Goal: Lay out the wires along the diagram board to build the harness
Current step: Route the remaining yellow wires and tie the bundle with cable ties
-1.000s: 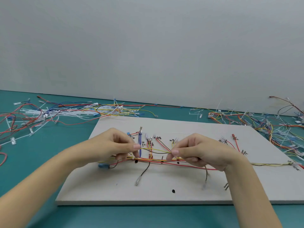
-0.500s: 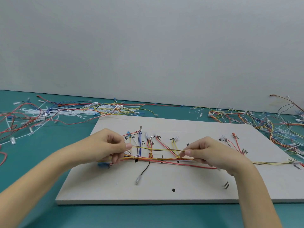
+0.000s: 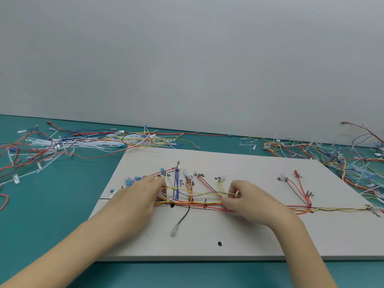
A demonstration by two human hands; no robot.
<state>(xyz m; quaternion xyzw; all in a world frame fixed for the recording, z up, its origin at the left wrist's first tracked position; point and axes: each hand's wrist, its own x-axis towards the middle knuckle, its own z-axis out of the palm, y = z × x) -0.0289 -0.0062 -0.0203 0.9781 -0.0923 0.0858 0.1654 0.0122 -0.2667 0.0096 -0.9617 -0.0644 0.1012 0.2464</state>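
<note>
While both hands work low over the diagram board (image 3: 259, 242), a single yellow wire (image 3: 204, 192) runs taut between them, just above the main trunk of red, orange and yellow wires (image 3: 270, 208) already laid along the board's long line. The left hand (image 3: 137, 196) pinches one end of that wire near the blue branch wires (image 3: 176, 183), its grip closed on the strand with the fingertips curled in; the right hand (image 3: 247, 201) pinches the other end beside a small metal terminal (image 3: 237, 193), thumb and forefinger tight together. The board lies flat on the teal counter (image 3: 52, 215), with loose wire piles (image 3: 68, 145) behind it on the left and more tangled wires (image 3: 332, 156) to the right. As I judge it, the chief risk is the stretched wire snagging the upright branch ends it crosses, the red and brown pair (image 3: 207, 187) and the short yellow stub (image 3: 220, 185), and dragging them off their marked places. Too much pull could also slip the wire out of one pinch, letting it spring across the trunk and disturb runs already placed. A black lead (image 3: 182, 217) hanging below the trunk sits near the left wrist and could be brushed aside.
</note>
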